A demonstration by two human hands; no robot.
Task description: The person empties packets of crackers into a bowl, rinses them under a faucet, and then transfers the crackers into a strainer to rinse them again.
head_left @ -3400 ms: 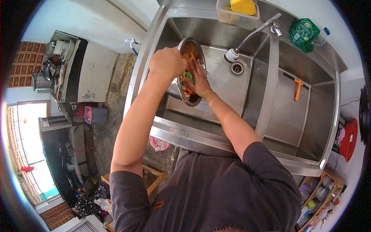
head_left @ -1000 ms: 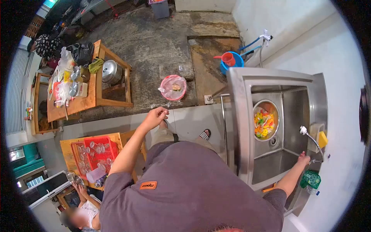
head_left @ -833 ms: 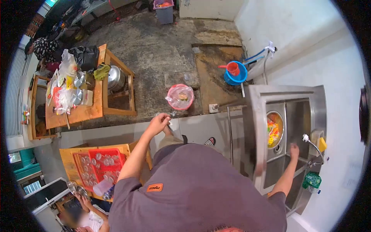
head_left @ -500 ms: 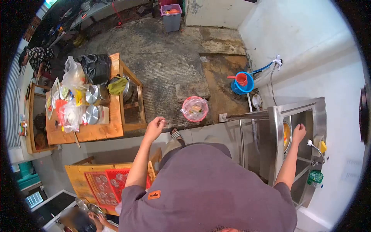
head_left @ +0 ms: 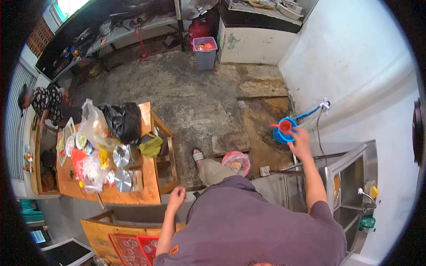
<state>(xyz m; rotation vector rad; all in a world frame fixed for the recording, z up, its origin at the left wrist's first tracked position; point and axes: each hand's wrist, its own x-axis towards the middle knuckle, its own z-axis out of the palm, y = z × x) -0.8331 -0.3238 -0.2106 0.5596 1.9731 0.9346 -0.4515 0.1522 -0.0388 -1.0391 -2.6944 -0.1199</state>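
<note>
My right hand [head_left: 300,142] is stretched out over the right edge of a blue bucket [head_left: 284,133], beside a red dipper [head_left: 284,127]; its fingers are apart and no held object shows. Near the wooden table's front edge, my left hand [head_left: 177,197] hangs with curled fingers, and whether anything small is inside cannot be made out. A pink basin [head_left: 243,158] lined with a clear plastic bag stands on the floor near my sandalled foot [head_left: 198,155].
On the left, a wooden table [head_left: 133,197] bears bags, plates and metal lids. A steel sink [head_left: 372,155] is at the right. A grey bin [head_left: 205,59] stands further ahead. A person [head_left: 46,99] is at the far left. Red trays [head_left: 126,252] lie at lower left.
My right hand has moved from the sink to the blue bucket. My left hand is lower. The view has shifted forward, one foot is ahead, and the person at lower left is out of view.
</note>
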